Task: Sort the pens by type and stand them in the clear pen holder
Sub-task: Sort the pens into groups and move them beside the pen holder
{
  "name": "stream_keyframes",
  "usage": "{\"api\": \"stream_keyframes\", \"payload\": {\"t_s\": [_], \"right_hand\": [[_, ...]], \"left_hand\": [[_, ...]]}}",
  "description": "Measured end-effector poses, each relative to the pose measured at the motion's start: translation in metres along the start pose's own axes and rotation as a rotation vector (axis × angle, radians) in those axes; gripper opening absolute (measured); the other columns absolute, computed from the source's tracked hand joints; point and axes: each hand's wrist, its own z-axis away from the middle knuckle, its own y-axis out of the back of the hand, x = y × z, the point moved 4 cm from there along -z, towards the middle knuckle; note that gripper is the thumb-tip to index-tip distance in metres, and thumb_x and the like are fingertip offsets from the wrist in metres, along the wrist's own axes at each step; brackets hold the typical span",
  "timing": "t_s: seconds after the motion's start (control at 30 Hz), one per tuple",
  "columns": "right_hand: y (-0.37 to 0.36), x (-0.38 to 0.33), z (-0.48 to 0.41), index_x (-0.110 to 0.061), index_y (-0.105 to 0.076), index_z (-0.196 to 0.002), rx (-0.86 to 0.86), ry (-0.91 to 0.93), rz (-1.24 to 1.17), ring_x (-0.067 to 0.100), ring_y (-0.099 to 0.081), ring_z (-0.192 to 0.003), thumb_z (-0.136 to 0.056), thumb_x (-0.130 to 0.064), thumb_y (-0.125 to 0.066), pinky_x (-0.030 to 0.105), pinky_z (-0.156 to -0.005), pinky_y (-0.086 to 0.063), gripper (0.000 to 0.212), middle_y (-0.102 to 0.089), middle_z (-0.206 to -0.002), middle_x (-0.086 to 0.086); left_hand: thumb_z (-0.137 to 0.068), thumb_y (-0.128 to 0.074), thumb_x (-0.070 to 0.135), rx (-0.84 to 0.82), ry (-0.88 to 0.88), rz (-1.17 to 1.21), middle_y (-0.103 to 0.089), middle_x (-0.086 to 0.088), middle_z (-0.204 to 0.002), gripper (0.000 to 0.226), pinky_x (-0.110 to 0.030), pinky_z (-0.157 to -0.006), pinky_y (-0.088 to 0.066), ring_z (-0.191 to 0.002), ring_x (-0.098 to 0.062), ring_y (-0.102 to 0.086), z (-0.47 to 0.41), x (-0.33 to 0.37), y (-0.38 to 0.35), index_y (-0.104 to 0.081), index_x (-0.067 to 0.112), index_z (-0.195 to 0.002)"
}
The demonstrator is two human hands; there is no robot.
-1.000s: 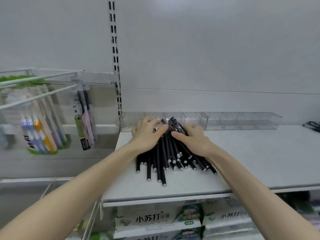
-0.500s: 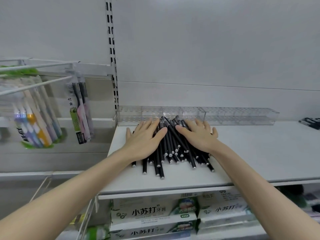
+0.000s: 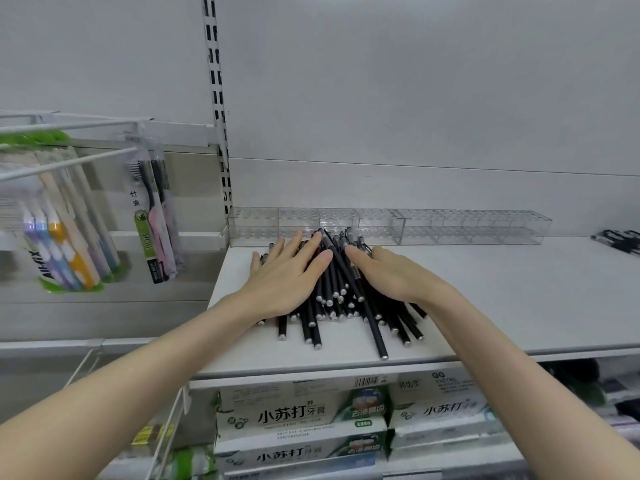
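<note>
A heap of several black pens [image 3: 341,299] with silver tips lies on the white shelf [image 3: 502,299], fanned toward the front edge. My left hand [image 3: 287,271] lies flat on the left side of the heap, fingers spread. On the right side rests my right hand [image 3: 391,275], palm down with its fingers over the pens. Neither hand grips a pen. Behind the heap, against the back wall, stands a long clear pen holder [image 3: 433,225] with rows of holes; no pen stands in it.
More dark pens [image 3: 618,239] lie at the far right of the shelf. Toothbrush packs [image 3: 152,230] hang on hooks to the left. Toothpaste boxes [image 3: 298,417] fill the shelf below. A slotted upright [image 3: 216,98] runs up the back wall.
Both hands went from curled around the heap to pressing flat on it. The pens have spread out, and one long pen has slid toward the shelf's front edge.
</note>
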Motion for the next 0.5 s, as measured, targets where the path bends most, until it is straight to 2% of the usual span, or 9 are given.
{"api": "stream_keyframes", "payload": {"t_s": [0.17,0.2,0.33,0.5], "right_hand": [[-0.0076,0.0004,-0.0044,-0.004,-0.008,-0.150,-0.008,0.070,-0.165,0.024,-0.005,-0.148,-0.103,-0.037,-0.027,0.035,-0.117,-0.009,0.061,-0.007,-0.160,0.011],[-0.0091,-0.0006,-0.0056,-0.003,-0.009,-0.150,0.011,0.075,-0.185,0.025,-0.006,-0.148,-0.103,-0.033,-0.026,0.034,-0.117,-0.009,0.058,-0.009,-0.160,0.012],[-0.0067,-0.0014,-0.0078,-0.006,-0.027,-0.146,0.099,0.081,-0.287,0.021,-0.029,-0.141,-0.103,-0.029,-0.032,0.026,-0.108,-0.022,0.049,-0.032,-0.153,0.007],[-0.0032,0.0037,-0.0053,-0.012,-0.024,-0.149,0.105,0.087,-0.282,0.018,-0.028,-0.142,-0.101,-0.038,-0.036,0.026,-0.108,-0.022,0.056,-0.029,-0.155,0.002]], "left_hand": [[-0.092,-0.010,0.065,-0.019,-0.015,-0.003,0.008,0.011,-0.159,0.058,-0.051,-0.115,0.003,-0.147,-0.018,0.004,-0.0029,0.0007,-0.0014,0.002,0.048,-0.146],[-0.092,-0.010,0.065,-0.018,-0.018,-0.001,0.008,0.012,-0.159,0.058,-0.051,-0.115,0.003,-0.147,-0.017,0.003,-0.0030,0.0007,-0.0017,0.002,0.048,-0.146],[-0.092,-0.011,0.064,0.008,-0.038,-0.008,0.008,0.012,-0.158,0.058,-0.050,-0.114,0.006,-0.146,-0.017,0.005,-0.0022,-0.0010,-0.0007,0.001,0.047,-0.146],[-0.091,-0.012,0.063,0.032,-0.150,0.007,0.007,0.014,-0.158,0.058,-0.046,-0.116,0.007,-0.146,-0.011,0.008,-0.0008,0.0036,0.0002,-0.006,0.047,-0.146]]}}
